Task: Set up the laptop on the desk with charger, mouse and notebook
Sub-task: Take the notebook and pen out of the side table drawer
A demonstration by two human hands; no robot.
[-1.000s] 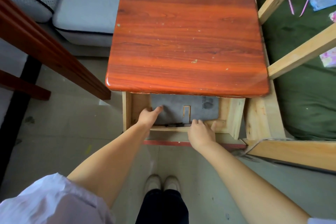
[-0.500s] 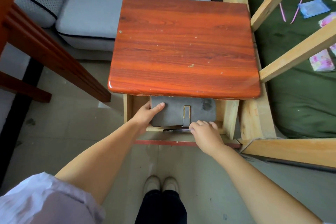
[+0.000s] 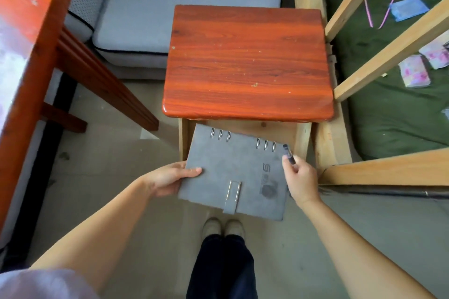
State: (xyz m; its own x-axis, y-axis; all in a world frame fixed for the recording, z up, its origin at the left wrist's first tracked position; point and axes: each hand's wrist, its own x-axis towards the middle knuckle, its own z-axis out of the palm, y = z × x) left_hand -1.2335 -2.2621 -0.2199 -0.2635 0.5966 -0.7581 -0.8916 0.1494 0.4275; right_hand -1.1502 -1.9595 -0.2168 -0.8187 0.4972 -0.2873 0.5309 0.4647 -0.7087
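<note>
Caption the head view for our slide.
Left hand holds grey ring-bound notebook; right hand grips dark pen.

single head-worn wide-angle view, looking forward and steeply down from standing height. the red-topped desk (image 3: 246, 63) sits centre frame, close below; both forearms reach in from the bottom corners, shoes (image 3: 223, 227) straight underneath. edges bend with lens distortion. sofa (image 3: 189, 7) at top, wooden frame (image 3: 388, 43) at right.

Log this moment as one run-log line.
stage: notebook retrieval | left hand: holds grey notebook by its left edge | right hand: holds pen | desk: nothing on top
</note>
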